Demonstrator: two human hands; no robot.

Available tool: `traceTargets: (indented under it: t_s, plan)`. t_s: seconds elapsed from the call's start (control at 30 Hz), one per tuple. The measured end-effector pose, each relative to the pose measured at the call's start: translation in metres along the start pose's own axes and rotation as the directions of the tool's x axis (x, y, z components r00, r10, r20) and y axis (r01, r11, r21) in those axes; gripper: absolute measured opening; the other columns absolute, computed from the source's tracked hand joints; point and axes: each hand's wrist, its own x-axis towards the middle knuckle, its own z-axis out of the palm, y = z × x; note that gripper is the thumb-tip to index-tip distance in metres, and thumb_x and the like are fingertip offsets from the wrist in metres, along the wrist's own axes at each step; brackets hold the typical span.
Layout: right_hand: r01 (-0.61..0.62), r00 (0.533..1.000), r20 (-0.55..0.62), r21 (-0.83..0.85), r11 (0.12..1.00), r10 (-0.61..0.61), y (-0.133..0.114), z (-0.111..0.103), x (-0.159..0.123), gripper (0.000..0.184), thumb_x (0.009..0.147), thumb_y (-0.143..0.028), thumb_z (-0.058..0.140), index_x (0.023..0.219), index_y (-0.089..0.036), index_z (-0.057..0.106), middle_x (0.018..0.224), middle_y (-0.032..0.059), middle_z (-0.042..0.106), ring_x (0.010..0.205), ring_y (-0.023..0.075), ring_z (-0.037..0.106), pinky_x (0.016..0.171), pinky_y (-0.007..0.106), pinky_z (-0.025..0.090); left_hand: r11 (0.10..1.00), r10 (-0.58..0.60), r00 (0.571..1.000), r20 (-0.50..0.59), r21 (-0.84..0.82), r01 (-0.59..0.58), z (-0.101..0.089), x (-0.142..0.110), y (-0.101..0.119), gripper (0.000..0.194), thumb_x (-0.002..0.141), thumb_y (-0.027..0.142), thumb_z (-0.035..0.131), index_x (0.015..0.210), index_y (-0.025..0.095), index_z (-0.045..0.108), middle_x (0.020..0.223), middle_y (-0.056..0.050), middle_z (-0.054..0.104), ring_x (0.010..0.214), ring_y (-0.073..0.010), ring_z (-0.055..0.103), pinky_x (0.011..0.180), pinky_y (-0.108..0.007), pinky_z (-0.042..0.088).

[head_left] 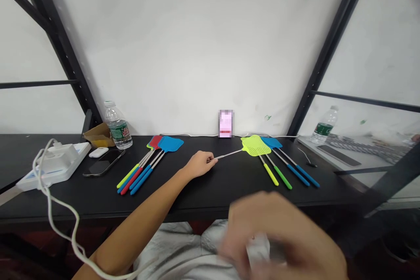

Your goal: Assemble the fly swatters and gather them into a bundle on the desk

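Note:
My left hand (200, 164) is closed around the handle end of a yellow-green fly swatter (257, 145). Its thin metal shaft points right, and its mesh head lies over other swatters. Near the camera, my right hand (278, 232) is smeared by motion above the table's front edge. Its fingers curl around a small whitish thing (258, 249) that I cannot make out. Under and beside the held swatter's head are swatters with a yellow handle (271, 175), a green handle (283, 178) and blue handles (298, 175). Left of my left hand lies a bunch of several fly swatters (170, 144), blue and red heads on top.
On the black table (203, 194), a power strip (55, 164) with a white cable, a phone (104, 164), a white case (98, 152), a cardboard box (99, 134) and a water bottle (118, 127) stand left. An upright pixelated screen (226, 123) leans at the wall.

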Motion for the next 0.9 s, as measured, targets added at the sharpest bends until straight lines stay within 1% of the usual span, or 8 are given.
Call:
traceTargets:
  t_s: [0.07,0.17,0.27,0.37,0.43,0.53,0.7,0.9]
  plan:
    - [-0.140,0.938,-0.340,-0.204,0.969,0.064,0.024,-0.032,0.006,0.038,0.094,-0.047,0.044,0.119,-0.027,0.065,0.108,0.0082,0.070,0.104,0.0225,0.063,0.088,0.035,0.051,1.000,0.009,1.000,-0.009,0.005,-0.009,0.000,0.000,0.001,0.035,0.089,0.047,0.049,0.077,0.019,0.068,0.070,-0.001,0.065,0.063,-0.0139,0.054,0.058,-0.024,0.034]
    - [-0.577,0.620,-0.783,-0.406,0.709,0.057,0.083,-0.085,0.008,0.041,0.091,-0.046,0.049,0.118,-0.019,0.063,0.111,0.0136,0.067,0.104,0.0276,0.061,0.095,0.041,0.045,1.000,0.008,1.000,-0.029,0.002,-0.008,0.000,-0.001,0.002,0.038,0.090,0.048,0.047,0.076,0.019,0.067,0.068,-0.001,0.063,0.062,-0.0137,0.053,0.058,-0.024,0.034]
    - [-0.827,0.386,-0.907,-0.260,0.498,0.168,0.144,-0.129,-0.001,0.055,0.085,-0.051,0.053,0.121,-0.009,0.060,0.113,0.0217,0.064,0.105,0.0339,0.060,0.093,0.046,0.045,1.000,0.021,0.999,-0.045,-0.011,-0.022,-0.001,-0.002,0.004,0.039,0.091,0.049,0.046,0.075,0.019,0.066,0.069,-0.001,0.062,0.063,-0.0135,0.052,0.058,-0.024,0.033]
    - [-0.834,0.242,-0.927,-0.048,0.550,0.285,0.184,-0.152,-0.014,0.057,0.080,-0.053,0.058,0.116,-0.008,0.063,0.103,0.0205,0.069,0.100,0.0345,0.063,0.086,0.044,0.049,0.999,0.046,0.996,-0.071,-0.005,-0.046,-0.002,-0.003,0.006,0.040,0.091,0.049,0.046,0.072,0.019,0.064,0.066,0.000,0.060,0.062,-0.0128,0.051,0.058,-0.024,0.033]
    - [-0.700,0.245,-0.898,0.098,0.707,0.367,0.197,-0.156,-0.019,0.049,0.079,-0.053,0.059,0.104,-0.012,0.068,0.097,0.0167,0.071,0.090,0.0307,0.067,0.074,0.038,0.053,0.999,0.054,0.995,-0.083,0.004,-0.054,-0.003,-0.003,0.007,0.041,0.092,0.049,0.045,0.071,0.018,0.063,0.065,0.000,0.059,0.061,-0.0126,0.051,0.059,-0.024,0.032]
    - [-0.503,0.334,-0.841,0.224,0.835,0.427,0.206,-0.155,-0.022,0.038,0.076,-0.050,0.063,0.092,-0.015,0.069,0.090,0.0115,0.073,0.078,0.0268,0.068,0.062,0.033,0.053,0.998,0.059,0.996,-0.067,0.017,-0.058,-0.004,-0.003,0.007,0.043,0.092,0.050,0.044,0.071,0.019,0.064,0.066,-0.001,0.060,0.062,-0.0131,0.051,0.059,-0.024,0.032]
    - [-0.519,0.456,-0.744,0.224,0.825,0.489,0.215,-0.154,-0.025,0.036,0.073,-0.049,0.069,0.089,-0.016,0.069,0.077,0.0084,0.071,0.064,0.0227,0.063,0.051,0.030,0.048,0.995,0.089,0.996,-0.013,0.053,-0.088,-0.002,-0.003,0.003,0.040,0.093,0.048,0.045,0.074,0.020,0.065,0.067,-0.001,0.062,0.063,-0.0142,0.053,0.060,-0.025,0.032]
    - [-0.549,0.525,-0.656,0.226,0.804,0.543,0.216,-0.152,-0.028,0.045,0.069,-0.056,0.070,0.086,-0.014,0.069,0.075,0.0087,0.069,0.061,0.0197,0.059,0.049,0.028,0.042,0.979,0.111,0.994,-0.013,0.171,-0.107,0.003,-0.004,-0.001,0.039,0.096,0.046,0.042,0.076,0.021,0.064,0.073,-0.004,0.065,0.072,-0.0180,0.058,0.064,-0.027,0.034]
